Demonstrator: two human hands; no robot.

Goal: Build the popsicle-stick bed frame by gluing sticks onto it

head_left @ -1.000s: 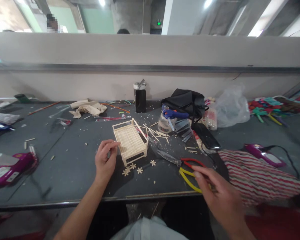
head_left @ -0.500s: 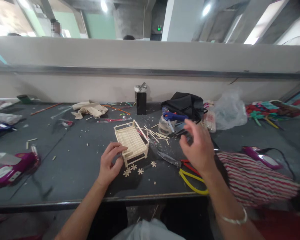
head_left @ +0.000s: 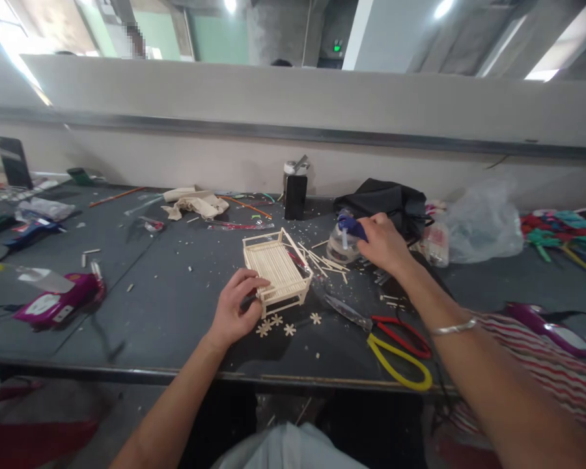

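A small bed-like frame of pale wooden sticks (head_left: 279, 266) stands on the dark table. My left hand (head_left: 237, 306) grips its near left corner, thumb low at the side and fingers over the rail. Farther right, my right hand (head_left: 385, 246) is closed round a blue glue gun (head_left: 352, 227), whose front end rests at a clear jar (head_left: 338, 250). Small star-shaped wooden pieces (head_left: 290, 330) lie just in front of the frame. Loose sticks (head_left: 329, 264) are scattered between the frame and the jar.
Scissors with red and yellow handles (head_left: 400, 365) lie near the front edge. Behind are a black bag (head_left: 385, 198), a plastic bag (head_left: 486, 225) and a black upright phone-like slab (head_left: 295, 197). A striped cloth (head_left: 532, 365) is at right, a purple device (head_left: 58, 299) at left.
My right hand, earlier raised with its fingers apart in front of the glue gun, has reached forward and closed on it. My left hand stays on the stick frame. The view has shifted left.
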